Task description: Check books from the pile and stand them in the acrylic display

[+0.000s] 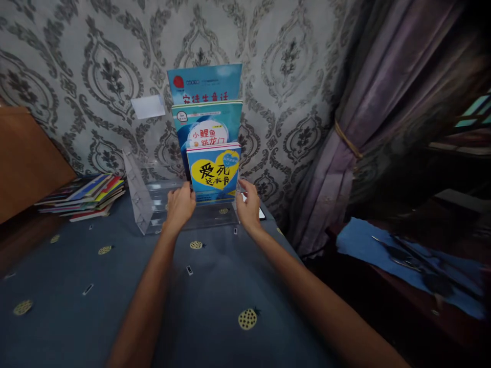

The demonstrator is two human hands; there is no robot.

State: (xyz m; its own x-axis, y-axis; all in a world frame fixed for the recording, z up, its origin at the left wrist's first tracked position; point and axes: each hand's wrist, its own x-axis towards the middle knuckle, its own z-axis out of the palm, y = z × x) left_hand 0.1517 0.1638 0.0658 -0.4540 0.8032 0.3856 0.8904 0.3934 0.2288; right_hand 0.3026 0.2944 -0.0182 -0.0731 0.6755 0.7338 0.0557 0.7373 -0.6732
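A small blue book (pixel 214 174) with a yellow heart on its cover stands upright in the front tier of a clear acrylic book stand (pixel 140 204). My left hand (pixel 180 206) is at the book's lower left edge, its fingers curled and partly hidden. At the lower right edge is my right hand (pixel 249 205), fingers bent against the book beside the stand's clear side panel. Behind it, one tier up, rises a teal book (pixel 207 115) with a white oval. A taller blue book (pixel 205 79) with red lettering stands at the back.
A pile of thin books (pixel 86 194) lies on the left of the dark blue tablecloth (pixel 215 291), near a brown box-like object (pixel 30 158). Behind the right hand lies a phone (pixel 262 213). A tied curtain (pixel 330 168) hangs right; scissors (pixel 399 258) rest on blue cloth.
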